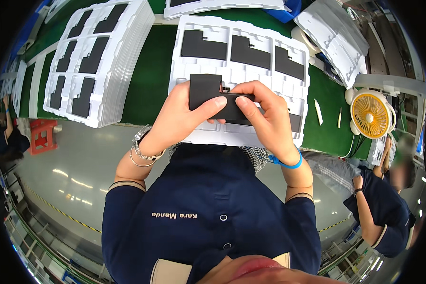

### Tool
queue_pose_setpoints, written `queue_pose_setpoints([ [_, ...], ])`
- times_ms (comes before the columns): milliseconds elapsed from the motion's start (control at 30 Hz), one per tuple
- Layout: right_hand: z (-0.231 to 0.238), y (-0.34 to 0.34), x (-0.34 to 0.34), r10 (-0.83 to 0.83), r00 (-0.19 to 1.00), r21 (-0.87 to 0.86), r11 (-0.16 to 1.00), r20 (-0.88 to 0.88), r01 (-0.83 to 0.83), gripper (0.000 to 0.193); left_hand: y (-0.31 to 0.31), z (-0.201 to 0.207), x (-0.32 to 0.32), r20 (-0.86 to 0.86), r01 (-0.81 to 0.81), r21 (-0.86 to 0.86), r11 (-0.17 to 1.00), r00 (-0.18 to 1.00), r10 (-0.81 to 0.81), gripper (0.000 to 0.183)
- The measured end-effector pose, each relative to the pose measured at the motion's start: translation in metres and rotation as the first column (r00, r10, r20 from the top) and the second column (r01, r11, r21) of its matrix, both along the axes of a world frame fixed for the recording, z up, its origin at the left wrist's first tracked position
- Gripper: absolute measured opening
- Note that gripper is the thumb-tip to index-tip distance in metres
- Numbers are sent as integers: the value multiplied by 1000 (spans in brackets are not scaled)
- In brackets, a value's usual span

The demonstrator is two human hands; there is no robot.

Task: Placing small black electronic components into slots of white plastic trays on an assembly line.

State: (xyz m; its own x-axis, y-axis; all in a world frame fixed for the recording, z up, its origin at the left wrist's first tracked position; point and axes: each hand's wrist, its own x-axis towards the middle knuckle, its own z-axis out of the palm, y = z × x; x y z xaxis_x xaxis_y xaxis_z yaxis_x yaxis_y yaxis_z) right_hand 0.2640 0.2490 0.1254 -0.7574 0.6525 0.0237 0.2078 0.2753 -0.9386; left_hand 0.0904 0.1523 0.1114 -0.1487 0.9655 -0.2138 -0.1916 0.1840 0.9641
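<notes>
Both my hands hold one flat black L-shaped part, which has a small connector-like piece at its inner corner. My left hand grips the part's left side, thumb lying across its face. On the right end, my right hand pinches it between thumb and fingers, the index finger along the upper edge. The part is held above a white molded tray. In the tray's far row lie three similar black parts, among them a middle one. Another part shows partly beside my right hand; my hands hide the rest of the near row.
At left stands a tall stack of white trays with black parts on top. Right of my tray are a white pen-like tool, a thin tool and a yellow fan. A co-worker is at the right.
</notes>
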Motion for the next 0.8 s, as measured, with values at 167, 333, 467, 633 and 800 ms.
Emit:
queue_pose_setpoints([
  [167,-9,4,-8,27,996,120,993,-80,-17,11,1,-9,-9,-285,28,129,991,958,10,28],
  [333,-3,5,-14,70,997,180,982,-29,-64,9,-1,-3,-6,-342,30,99,995,940,6,25],
  [467,-1,6,-15,81,997,205,975,1,-79,6,0,-2,-7,-410,25,118,993,912,26,23],
  [633,0,7,-16,96,995,223,970,-1,-93,4,1,0,-7,-467,34,136,990,884,34,23],
  [800,-1,7,-16,90,996,182,979,-2,-88,6,2,1,-6,-469,42,122,992,883,20,24],
])
